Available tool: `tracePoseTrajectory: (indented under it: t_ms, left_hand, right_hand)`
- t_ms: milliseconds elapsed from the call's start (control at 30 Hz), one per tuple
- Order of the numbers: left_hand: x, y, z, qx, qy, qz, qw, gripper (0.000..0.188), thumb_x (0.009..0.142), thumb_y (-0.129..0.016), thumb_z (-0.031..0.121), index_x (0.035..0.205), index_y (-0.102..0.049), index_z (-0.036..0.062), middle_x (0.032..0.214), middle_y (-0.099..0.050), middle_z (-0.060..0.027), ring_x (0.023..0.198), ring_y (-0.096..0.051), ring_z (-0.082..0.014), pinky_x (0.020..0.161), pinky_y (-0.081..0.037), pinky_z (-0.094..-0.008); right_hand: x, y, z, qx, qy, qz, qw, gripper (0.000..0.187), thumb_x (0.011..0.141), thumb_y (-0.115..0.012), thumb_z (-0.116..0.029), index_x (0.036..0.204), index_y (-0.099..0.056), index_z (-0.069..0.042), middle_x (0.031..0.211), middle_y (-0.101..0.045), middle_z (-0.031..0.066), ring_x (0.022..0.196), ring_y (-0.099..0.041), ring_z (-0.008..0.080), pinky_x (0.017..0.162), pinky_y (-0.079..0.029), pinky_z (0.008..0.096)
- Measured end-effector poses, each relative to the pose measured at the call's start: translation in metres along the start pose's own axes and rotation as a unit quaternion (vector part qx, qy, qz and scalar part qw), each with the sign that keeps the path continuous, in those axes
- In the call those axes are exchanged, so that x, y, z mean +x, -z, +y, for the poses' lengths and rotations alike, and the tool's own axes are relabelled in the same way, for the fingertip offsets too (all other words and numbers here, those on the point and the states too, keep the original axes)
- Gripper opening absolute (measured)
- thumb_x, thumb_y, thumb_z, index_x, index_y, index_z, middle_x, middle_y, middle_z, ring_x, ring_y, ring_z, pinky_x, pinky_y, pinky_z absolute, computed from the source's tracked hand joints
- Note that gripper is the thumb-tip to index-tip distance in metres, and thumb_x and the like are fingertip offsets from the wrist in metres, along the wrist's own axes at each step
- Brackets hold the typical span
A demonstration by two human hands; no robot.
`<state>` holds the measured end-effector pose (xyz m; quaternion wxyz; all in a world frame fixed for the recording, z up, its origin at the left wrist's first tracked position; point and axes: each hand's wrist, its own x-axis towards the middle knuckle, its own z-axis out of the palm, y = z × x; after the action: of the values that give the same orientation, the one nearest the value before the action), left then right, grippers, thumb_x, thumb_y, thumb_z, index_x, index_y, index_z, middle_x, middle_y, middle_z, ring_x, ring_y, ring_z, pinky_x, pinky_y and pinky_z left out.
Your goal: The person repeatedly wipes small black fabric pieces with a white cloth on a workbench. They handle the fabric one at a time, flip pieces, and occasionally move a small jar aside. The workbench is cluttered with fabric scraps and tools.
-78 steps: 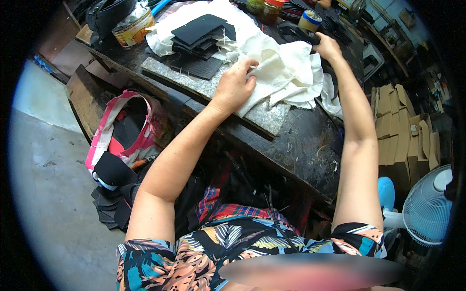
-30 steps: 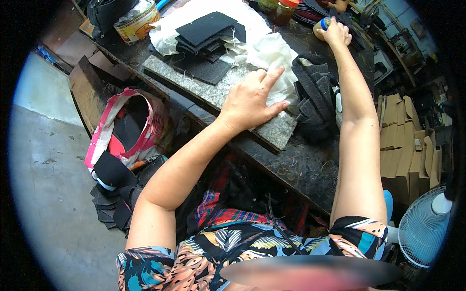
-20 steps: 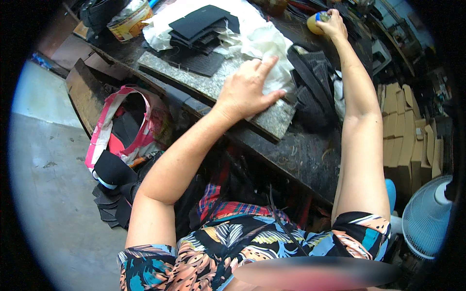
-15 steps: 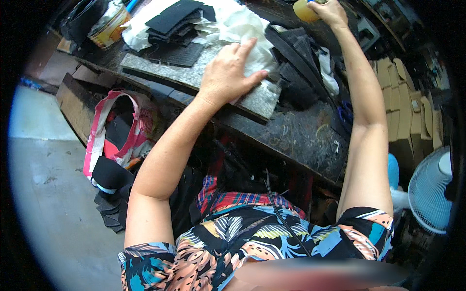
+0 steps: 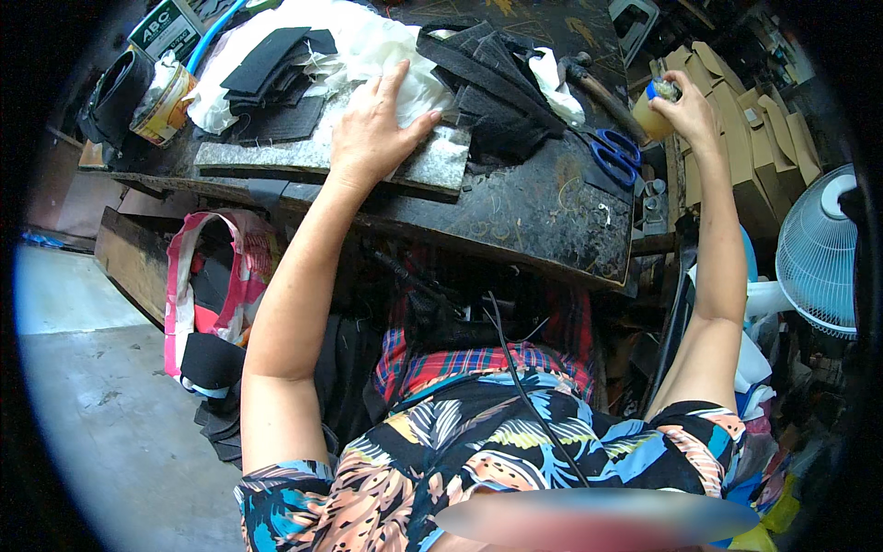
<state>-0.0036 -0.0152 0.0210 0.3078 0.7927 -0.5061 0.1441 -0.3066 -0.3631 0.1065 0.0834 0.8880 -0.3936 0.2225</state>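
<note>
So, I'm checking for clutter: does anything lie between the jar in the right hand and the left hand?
Yes: a hammer, blue-handled scissors, a white scrap and black strips lie on the table between the jar and the left hand.

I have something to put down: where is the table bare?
The table is widest open at its near right corner, bare but for small scraps, between the grey slab, black strips and blue-handled scissors. Another patch lies beyond the strips and hammer. Over and behind the slab is crowded: white cloth, stacked black pieces, the left hand.
</note>
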Motion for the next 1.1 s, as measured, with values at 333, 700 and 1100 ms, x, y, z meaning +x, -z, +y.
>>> tracePoseTrajectory:
  t_ms: [333, 700, 1100]
  left_hand:
    - [-0.001, 0.0, -0.002, 0.003, -0.003, 0.001, 1.0, 0.073, 0.08, -0.067, 0.052, 0.139, -0.045, 0.0135, 0.119, -0.059, -0.019, 0.108, -0.059, -0.0358, 0.09, -0.05, -0.0434]
    - [-0.001, -0.001, -0.009, -0.034, -0.005, 0.028, 0.999, 0.08, 0.081, -0.069, 0.048, 0.144, -0.038, 0.0094, 0.123, -0.055, -0.0204, 0.112, -0.055, -0.0379, 0.093, -0.047, -0.0445]
    - [0.024, -0.014, 0.072, 0.157, -0.138, -0.037, 0.977, 0.087, 0.076, -0.068, 0.061, 0.144, -0.041, 0.0144, 0.152, -0.033, -0.0117, 0.138, -0.032, -0.0364, 0.105, -0.037, -0.0554]
  right_hand:
    - [0.031, -0.066, -0.075, 0.04, 0.043, 0.119, 0.991, 0.059, 0.073, -0.07, -0.054, 0.124, -0.06, -0.026, 0.113, -0.066, 0.0121, 0.105, -0.062, 0.0346, 0.091, -0.048, 0.0448]
    - [-0.012, -0.038, -0.123, 0.116, 0.209, 0.061, 0.969, 0.06, 0.086, -0.066, -0.036, 0.14, -0.047, -0.018, 0.136, -0.053, 0.0169, 0.128, -0.047, 0.033, 0.106, -0.038, 0.0434]
    - [-0.106, -0.026, -0.096, 0.152, 0.173, -0.144, 0.963, 0.055, 0.086, -0.062, -0.027, 0.137, -0.051, -0.011, 0.141, -0.05, 0.0132, 0.135, -0.04, 0.0303, 0.115, -0.028, 0.0422]
